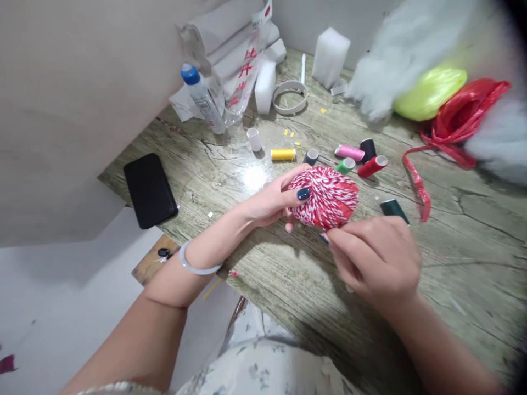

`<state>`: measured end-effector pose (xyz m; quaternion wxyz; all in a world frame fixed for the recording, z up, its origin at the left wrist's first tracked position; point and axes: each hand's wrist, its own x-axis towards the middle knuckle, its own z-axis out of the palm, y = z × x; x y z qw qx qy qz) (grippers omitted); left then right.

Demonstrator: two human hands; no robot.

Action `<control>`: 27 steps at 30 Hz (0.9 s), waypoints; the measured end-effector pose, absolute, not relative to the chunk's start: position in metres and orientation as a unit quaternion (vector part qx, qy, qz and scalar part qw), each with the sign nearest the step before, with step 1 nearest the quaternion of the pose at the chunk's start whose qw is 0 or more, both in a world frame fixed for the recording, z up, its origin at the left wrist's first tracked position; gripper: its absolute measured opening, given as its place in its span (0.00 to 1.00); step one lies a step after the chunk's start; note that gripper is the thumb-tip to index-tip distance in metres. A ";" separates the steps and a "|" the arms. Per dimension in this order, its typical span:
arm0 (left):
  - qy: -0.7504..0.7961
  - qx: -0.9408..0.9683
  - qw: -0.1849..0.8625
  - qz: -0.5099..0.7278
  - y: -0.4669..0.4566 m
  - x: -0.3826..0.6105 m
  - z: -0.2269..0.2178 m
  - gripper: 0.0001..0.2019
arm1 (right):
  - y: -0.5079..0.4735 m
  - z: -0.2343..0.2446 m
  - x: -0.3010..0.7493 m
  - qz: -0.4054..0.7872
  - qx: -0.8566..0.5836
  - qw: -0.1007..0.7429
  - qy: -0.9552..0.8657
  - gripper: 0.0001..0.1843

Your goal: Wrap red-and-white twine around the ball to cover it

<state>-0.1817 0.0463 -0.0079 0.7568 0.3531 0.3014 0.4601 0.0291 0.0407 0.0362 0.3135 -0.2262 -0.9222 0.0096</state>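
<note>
My left hand (pixel 274 200) is wrapped round a ball of red-and-white twine (pixel 327 196), thumb on top, holding it just above the wooden table (pixel 288 274). My right hand (pixel 373 260) sits right below and to the right of the ball, fingers pinched together at its lower edge; what they pinch is too small to make out. A white bangle (pixel 193 266) circles my left wrist.
Several thread spools lie behind the ball: yellow (pixel 282 154), pink (pixel 349 152), green (pixel 345 165), red (pixel 373 165), dark green (pixel 393 208). A black phone (pixel 150 189) lies at the left edge. A bottle (pixel 203 99), foam blocks (pixel 329 56), white stuffing (pixel 395 55) and a red plastic bag (pixel 461 118) stand at the back.
</note>
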 end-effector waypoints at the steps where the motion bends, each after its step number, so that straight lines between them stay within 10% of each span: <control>1: 0.300 0.356 0.756 0.460 0.047 -0.183 -0.008 0.36 | 0.042 0.037 0.029 0.022 -0.227 0.317 -0.921 0.08; 10: 0.302 0.376 0.752 0.449 0.047 -0.187 -0.013 0.42 | 0.057 0.045 0.035 0.215 -0.272 0.259 -0.902 0.07; 27: 0.359 0.570 0.659 0.334 0.047 -0.180 0.004 0.24 | 0.076 0.025 0.044 0.370 -0.476 0.141 -0.785 0.06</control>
